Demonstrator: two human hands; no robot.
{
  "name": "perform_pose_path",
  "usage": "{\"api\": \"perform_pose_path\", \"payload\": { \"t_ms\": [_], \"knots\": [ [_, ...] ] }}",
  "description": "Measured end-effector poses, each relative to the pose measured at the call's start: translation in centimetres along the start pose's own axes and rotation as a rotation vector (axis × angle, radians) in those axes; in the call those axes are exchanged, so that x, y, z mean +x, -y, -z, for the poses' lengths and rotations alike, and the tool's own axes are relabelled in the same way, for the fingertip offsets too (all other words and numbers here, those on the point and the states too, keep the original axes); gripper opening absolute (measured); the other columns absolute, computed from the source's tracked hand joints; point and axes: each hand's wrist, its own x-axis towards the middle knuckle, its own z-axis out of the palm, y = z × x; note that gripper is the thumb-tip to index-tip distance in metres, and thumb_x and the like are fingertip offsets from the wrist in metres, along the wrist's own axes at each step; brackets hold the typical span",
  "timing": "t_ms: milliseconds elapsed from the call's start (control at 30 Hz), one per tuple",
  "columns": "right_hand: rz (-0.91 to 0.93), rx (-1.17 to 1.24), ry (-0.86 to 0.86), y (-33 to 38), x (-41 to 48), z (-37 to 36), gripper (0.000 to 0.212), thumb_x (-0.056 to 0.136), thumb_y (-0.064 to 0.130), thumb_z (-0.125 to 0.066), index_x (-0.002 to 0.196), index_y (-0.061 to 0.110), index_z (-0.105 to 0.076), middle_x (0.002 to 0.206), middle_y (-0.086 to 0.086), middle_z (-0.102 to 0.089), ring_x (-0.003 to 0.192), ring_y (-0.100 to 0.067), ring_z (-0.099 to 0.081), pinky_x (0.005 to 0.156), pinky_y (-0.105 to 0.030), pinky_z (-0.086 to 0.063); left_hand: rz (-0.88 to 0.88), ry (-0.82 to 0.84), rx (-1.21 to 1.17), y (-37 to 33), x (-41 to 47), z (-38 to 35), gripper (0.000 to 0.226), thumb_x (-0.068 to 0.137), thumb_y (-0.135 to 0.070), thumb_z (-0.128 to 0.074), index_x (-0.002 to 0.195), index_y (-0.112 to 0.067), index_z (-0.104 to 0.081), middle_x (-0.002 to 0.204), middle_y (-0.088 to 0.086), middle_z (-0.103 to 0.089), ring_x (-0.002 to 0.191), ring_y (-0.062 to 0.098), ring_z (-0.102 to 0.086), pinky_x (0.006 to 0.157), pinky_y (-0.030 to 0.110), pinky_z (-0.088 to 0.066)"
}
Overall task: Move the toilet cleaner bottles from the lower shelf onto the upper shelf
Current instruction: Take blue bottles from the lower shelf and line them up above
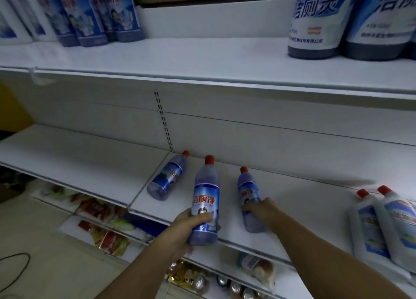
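L hand (191, 225) clamped on bottle (206, 199), lifted; R hand (262, 208) closing on 2nd bottle (249, 199). Upper shelf (202, 60) part-stocked; third blue bottle (166, 177) plus 2 white bottles (382, 226) left on lower shelf (304, 199).

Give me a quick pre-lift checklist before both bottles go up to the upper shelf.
1. Left hand wrapped firmly round its bottle: ok.
2. Right hand closed on the second bottle: cannot tell; it rests on the lower body.
3. Red caps on both: ok.
4. Free space on the upper shelf between the standing groups: ok.
5. Lying bottle clear of the lift path: ok.
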Motion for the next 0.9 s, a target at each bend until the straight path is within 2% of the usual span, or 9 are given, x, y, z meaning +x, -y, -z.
{"api": "perform_pose_path", "payload": {
  "t_ms": [67,133,200,267,400,500,667,833,900],
  "knots": [
    [0.037,0.144,0.045,-0.1,-1.0,-1.1,0.046,0.076,0.028,-0.074,0.106,0.005,-0.046,0.096,-0.018,-0.061,0.083,-0.031,-0.062,0.07,-0.037,-0.057,-0.074,-0.038,0.033,0.0,-1.2,0.6,0.045,0.073,-0.013,-0.073,0.114,-0.007,-0.055,0.094,0.017,-0.071,0.089,0.032,-0.066,0.075,0.045,-0.052],
    [0.146,0.183,0.142,-0.3,-3.4,-2.8,0.059,0.068,0.034,-0.079,0.111,0.009,-0.047,0.106,-0.021,-0.062,0.092,-0.038,-0.065,0.082,-0.051,-0.056,-0.123,-0.082,0.007,0.1,-2.8,1.3,0.042,0.071,-0.01,-0.071,0.11,-0.008,-0.056,0.084,0.014,-0.073,0.081,0.029,-0.068,0.081,0.05,-0.052],
    [0.233,0.246,0.273,0.1,-5.9,-4.9,0.07,0.059,0.035,-0.083,0.115,0.012,-0.048,0.108,-0.022,-0.064,0.09,-0.038,-0.067,0.08,-0.052,-0.056,-0.158,-0.092,-0.064,0.3,-4.6,2.2,0.052,0.067,-0.013,-0.077,0.113,-0.007,-0.054,0.081,0.012,-0.073,0.075,0.026,-0.069,0.073,0.044,-0.053],
    [0.323,0.34,0.367,1.1,-8.3,-7.2,0.071,0.061,0.034,-0.083,0.117,0.008,-0.049,0.103,-0.02,-0.067,0.082,-0.033,-0.068,0.071,-0.043,-0.056,-0.218,-0.113,-0.16,0.5,-6.5,3.9,0.069,0.06,-0.014,-0.08,0.122,-0.005,-0.051,0.089,0.015,-0.07,0.078,0.027,-0.068,0.069,0.039,-0.054],
    [0.481,0.5,0.486,3.4,-13.6,-11.2,0.061,0.073,0.043,-0.072,0.114,0.003,-0.052,0.09,-0.017,-0.07,0.07,-0.026,-0.068,0.06,-0.033,-0.055,-0.365,-0.15,-0.281,-0.6,-11.6,8.1,0.105,0.022,-0.03,-0.096,0.115,-0.006,-0.054,0.089,0.016,-0.071,0.073,0.025,-0.069,0.061,0.034,-0.058],
    [0.577,0.456,0.564,5.5,-17.7,-14.7,0.07,0.067,0.051,-0.074,0.117,0.008,-0.051,0.1,-0.018,-0.069,0.082,-0.029,-0.069,0.068,-0.037,-0.055,-0.474,-0.159,-0.279,-2.2,-16.1,10.6,0.104,0.017,-0.037,-0.096,0.109,-0.009,-0.055,0.081,0.013,-0.073,0.066,0.023,-0.071,0.055,0.033,-0.058],
    [0.698,0.446,0.653,10.4,-23.5,-20.6,0.055,0.063,0.022,-0.073,0.111,0.007,-0.049,0.089,-0.013,-0.073,0.074,-0.028,-0.07,0.064,-0.037,-0.058,-0.609,-0.235,-0.125,-5.8,-23.2,14.9,0.1,0.024,-0.038,-0.094,0.112,-0.008,-0.057,0.091,0.018,-0.072,0.071,0.027,-0.07,0.059,0.036,-0.058],
    [0.836,0.435,0.714,15.7,-28.6,-22.1,0.096,0.028,0.027,-0.091,0.111,0.005,-0.048,0.086,-0.017,-0.072,0.072,-0.031,-0.069,0.06,-0.037,-0.058,-0.78,-0.249,-0.06,-11.8,-28.1,17.3,0.102,0.014,-0.042,-0.094,0.105,-0.012,-0.061,0.089,0.017,-0.072,0.067,0.026,-0.07,0.057,0.035,-0.058],
    [0.919,0.438,0.705,18.6,-30.0,-21.8,0.099,0.025,0.033,-0.093,0.11,0.006,-0.05,0.088,-0.018,-0.072,0.072,-0.031,-0.068,0.06,-0.036,-0.057,-0.833,-0.228,-0.047,-14.8,-28.9,17.4,0.094,0.017,-0.034,-0.095,0.103,-0.012,-0.062,0.086,0.017,-0.073,0.065,0.026,-0.07,0.054,0.035,-0.058]
  ]
}}
